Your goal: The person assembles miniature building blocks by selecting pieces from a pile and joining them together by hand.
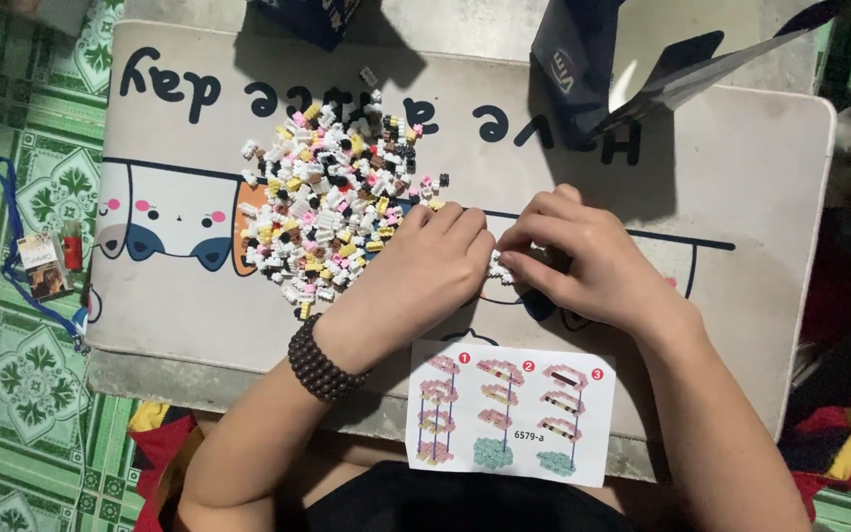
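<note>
Two hands meet over the middle of the pale desk mat [760,197], and between them you pinch a small white block piece [497,268]; it sits right where your fingertips come together, mostly covered. Your left hand [425,271] is curled narrow, knuckles up, its fingers pressing against the piece from the left, with a dark bead bracelet [319,359] on the wrist. Your right hand [583,261] is likewise closed down tight, thumb and forefinger nipping the piece from the right. Both hands rest low on the mat, which I judge steadies so small a part. The pile of tiny blocks [332,212], white, pink, yellow, brown and black, lies just to the left of your left hand and touches its far knuckles, within easy reach. The instruction sheet [511,412] lies at the near edge of the mat, between your forearms, turned to face you, which suits reading while working. A dark blue box [573,69] with an open flap stands at the far side, partly cut off by the frame. A blue lanyard with a card [41,268] lies on the green tiled floor [22,394] to the left. How many blocks are already joined cannot be told; your fingers hide the piece, and the mat's cartoon figures are partly covered.
</note>
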